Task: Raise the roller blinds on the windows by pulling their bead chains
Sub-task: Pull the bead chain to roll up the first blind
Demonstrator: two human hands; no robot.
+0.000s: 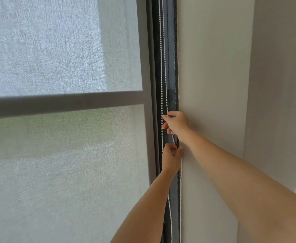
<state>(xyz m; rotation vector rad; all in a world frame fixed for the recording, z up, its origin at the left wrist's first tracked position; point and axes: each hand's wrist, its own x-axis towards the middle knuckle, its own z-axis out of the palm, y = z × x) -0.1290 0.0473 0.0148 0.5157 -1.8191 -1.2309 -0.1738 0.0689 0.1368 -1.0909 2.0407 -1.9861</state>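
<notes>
White bead chain, lower end cropped

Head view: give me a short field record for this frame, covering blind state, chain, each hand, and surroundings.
blind: roller blind covers the window everywhere in view; its bottom edge is out of frame
chain: white bead chain hangs in strands along the dark window frame
right hand: right hand is the upper one, fingers closed on a strand
left hand: left hand is just below it, pinching a strand
surroundings: beige wall right of the frame
</notes>
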